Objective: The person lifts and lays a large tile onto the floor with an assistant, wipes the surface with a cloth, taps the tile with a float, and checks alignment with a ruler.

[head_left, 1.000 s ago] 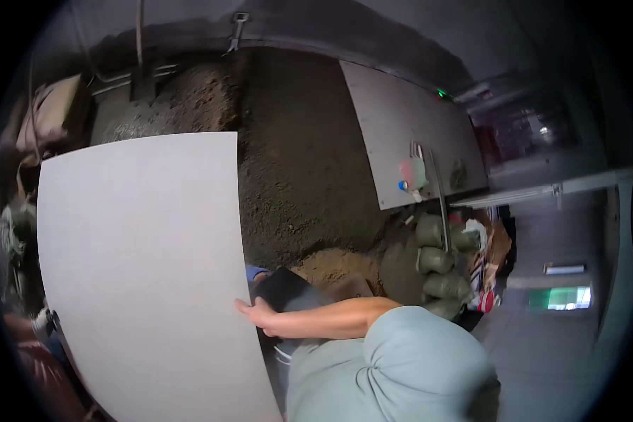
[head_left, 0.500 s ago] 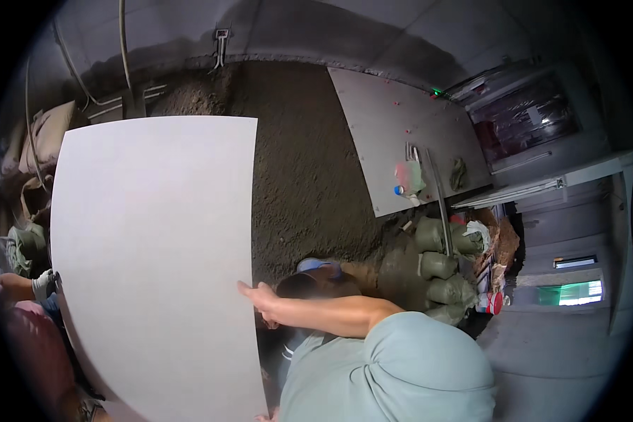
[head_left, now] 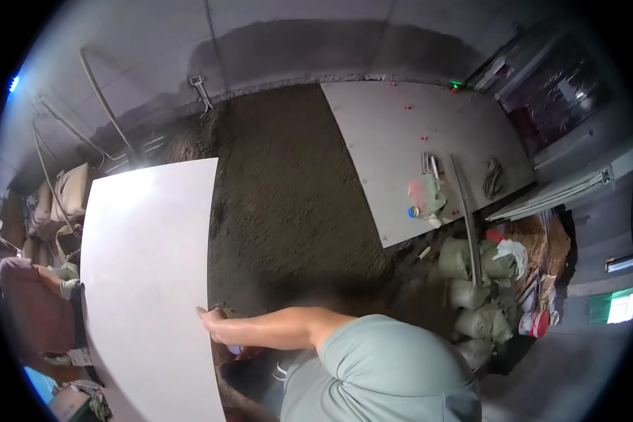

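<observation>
Grips white slab (head_left: 150,292) by its right edge with closed fingers of right hand (head_left: 214,327)! Can't tell left hand's state.

Around me is an indoor building site: bare, stained grey wall (head_left: 148,42) across the top, raw dark-brown mortar bed (head_left: 281,183) at centre, plump tan sacks (head_left: 70,193) at left, bulging olive-green sacks (head_left: 465,294) at right.
</observation>
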`<state>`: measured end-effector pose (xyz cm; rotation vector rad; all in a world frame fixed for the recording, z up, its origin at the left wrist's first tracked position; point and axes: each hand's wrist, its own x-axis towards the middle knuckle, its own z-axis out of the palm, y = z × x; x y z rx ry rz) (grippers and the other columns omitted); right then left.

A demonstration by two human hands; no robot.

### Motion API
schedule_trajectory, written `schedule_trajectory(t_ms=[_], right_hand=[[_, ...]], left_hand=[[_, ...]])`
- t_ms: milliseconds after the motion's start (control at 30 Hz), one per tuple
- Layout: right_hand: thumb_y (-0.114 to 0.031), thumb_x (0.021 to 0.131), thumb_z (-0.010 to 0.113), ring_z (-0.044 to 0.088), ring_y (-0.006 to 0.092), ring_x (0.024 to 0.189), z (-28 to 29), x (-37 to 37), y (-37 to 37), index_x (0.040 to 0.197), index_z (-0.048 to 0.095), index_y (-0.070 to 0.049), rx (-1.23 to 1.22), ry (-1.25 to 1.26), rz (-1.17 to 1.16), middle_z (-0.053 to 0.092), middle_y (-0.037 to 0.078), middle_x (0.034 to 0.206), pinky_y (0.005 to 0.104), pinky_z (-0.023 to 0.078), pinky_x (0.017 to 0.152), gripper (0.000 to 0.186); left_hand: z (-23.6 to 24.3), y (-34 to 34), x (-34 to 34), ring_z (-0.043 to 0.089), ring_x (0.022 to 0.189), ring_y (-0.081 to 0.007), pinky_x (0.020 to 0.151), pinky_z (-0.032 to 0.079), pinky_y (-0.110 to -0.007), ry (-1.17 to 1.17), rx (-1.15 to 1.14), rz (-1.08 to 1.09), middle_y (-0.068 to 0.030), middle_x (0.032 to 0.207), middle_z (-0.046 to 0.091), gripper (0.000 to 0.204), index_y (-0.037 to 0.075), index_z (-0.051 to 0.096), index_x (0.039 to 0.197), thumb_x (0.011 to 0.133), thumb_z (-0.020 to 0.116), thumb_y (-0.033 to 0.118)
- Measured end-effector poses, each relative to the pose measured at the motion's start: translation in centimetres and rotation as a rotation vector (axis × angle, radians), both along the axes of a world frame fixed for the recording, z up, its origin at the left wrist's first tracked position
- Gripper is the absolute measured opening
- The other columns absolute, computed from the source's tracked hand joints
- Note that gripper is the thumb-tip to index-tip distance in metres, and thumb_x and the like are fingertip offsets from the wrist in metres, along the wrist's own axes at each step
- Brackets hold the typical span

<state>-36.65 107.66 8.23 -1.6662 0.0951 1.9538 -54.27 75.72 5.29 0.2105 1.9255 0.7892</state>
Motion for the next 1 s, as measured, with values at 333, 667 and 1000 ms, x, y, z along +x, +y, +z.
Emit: schedule_trajectory(t_ms=[333, 667, 1000], right_hand=[[-0.053, 0.096, 0.054, 0.024, 0.0279, 0.147, 0.6, 12.0, -5.5, 0.147, 0.037, -0.003, -0.044, 0.077, -0.158, 0.03, 0.014, 0.158, 0.0483, 0.024, 0.114, 0.074], [-0.044, 0.1, 0.054, 0.053, 0.0173, 0.115, 0.6, 24.0, -12.2, 0.134, 0.054, -0.009, 0.009, 0.025, -0.159, 0.055, 0.004, 0.135, 0.0349, 0.044, 0.09, 0.049], [-0.054, 0.099, 0.046, 0.018, 0.0282, 0.148, -1.3, 40.0, -15.1, 0.15, 0.033, -0.003, 0.059, 0.08, -0.168, 0.022, 0.014, 0.161, 0.0494, 0.016, 0.117, 0.073]], left_hand=[[-1.3, -3.8, 9.0, 0.048, 0.079, -0.0202, 0.067, 0.041, -0.032, -0.113, 0.067, 0.118, -0.0097, 0.089, 0.054, 0.035, -0.004, 0.057, 0.101, 0.09, 0.065, 0.028], [-0.9, -6.2, 12.7, 0.046, 0.076, -0.0185, 0.064, 0.039, -0.031, -0.047, 0.131, 0.131, -0.0074, 0.085, 0.052, 0.032, -0.002, 0.058, 0.098, 0.092, 0.063, 0.028], [-1.0, -13.6, 14.4, 0.044, 0.072, -0.0169, 0.062, 0.037, -0.03, 0.113, 0.31, 0.01, -0.005, 0.082, 0.05, 0.029, -0.001, 0.058, 0.095, 0.094, 0.061, 0.028]])
